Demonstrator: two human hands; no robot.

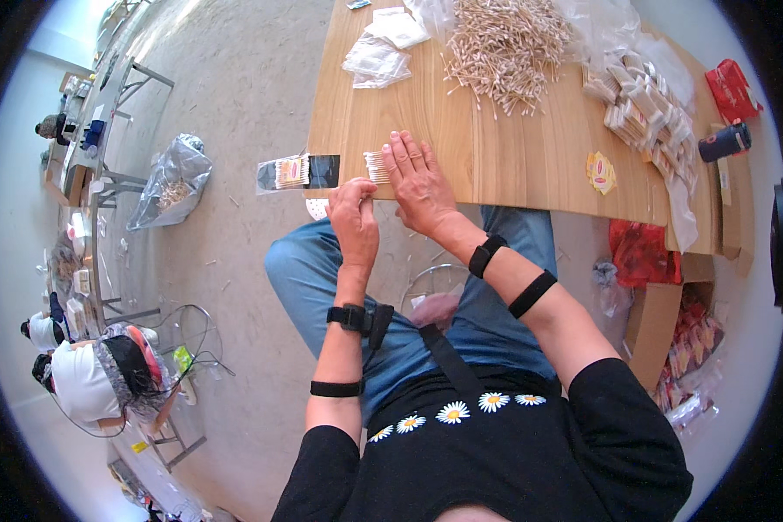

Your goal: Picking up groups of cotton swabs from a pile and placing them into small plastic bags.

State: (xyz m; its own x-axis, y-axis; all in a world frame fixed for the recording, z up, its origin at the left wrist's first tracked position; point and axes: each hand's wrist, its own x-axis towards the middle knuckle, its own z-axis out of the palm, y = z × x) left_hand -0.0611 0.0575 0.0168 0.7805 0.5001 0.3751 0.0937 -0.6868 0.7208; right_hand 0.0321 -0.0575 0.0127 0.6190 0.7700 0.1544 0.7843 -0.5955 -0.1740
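A small row of cotton swabs [375, 167] lies side by side near the table's front edge. My right hand [418, 181] rests flat over its right side, fingers stretched out and hiding part of it. Against the near end of the row, my left hand [354, 217] has its fingers bent and pressed together; whatever is between them is too small to make out. Left of the row, a clear packet [292, 171] holding swabs and a yellow-red card lies over a black strip [324, 171] at the table's left edge.
Farther back on the table [513, 161] sit clear bags [377, 63], a heap of loose swabs [509, 52] and stacked filled packets [648, 109]. Yellow cards [600, 172] and a dark cylinder [725, 142] are to the right. A swab-filled bag [172, 183] stands on the floor, left.
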